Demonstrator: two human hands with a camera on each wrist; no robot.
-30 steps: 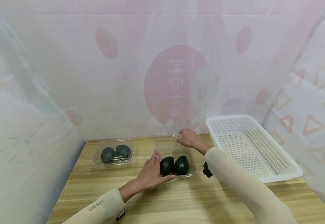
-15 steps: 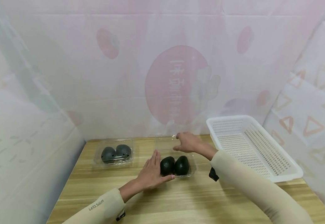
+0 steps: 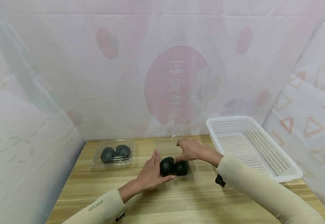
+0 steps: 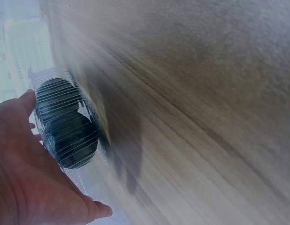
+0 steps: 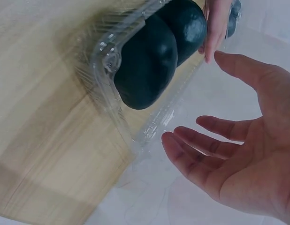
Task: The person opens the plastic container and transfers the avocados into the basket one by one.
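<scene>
Two dark green avocados (image 3: 167,167) sit side by side in the base of a clear plastic clamshell box (image 3: 192,171), mid-table. Its clear lid (image 3: 164,143) lies folded back toward the rear wall. My left hand (image 3: 151,174) rests along the box's left side, fingers straight and pointing away, thumb stretched along the front edge. Over the hinge side hovers my right hand (image 3: 191,150), its thumb and fingers spread apart, overlapping the top of the right avocado in the head view. In the right wrist view nothing lies between the fingers (image 5: 187,157) of that hand.
On the left stands a second clear clamshell (image 3: 131,157), closed over two avocados (image 3: 115,154). A white perforated plastic basket (image 3: 243,149) occupies the right side. Printed cloth walls (image 3: 123,77) enclose the back and sides of the wooden table (image 3: 95,183).
My right hand has come away from the lid, toward me and down to the right avocado, and its fingers have spread. The left hand, box and avocados have stayed in place.
</scene>
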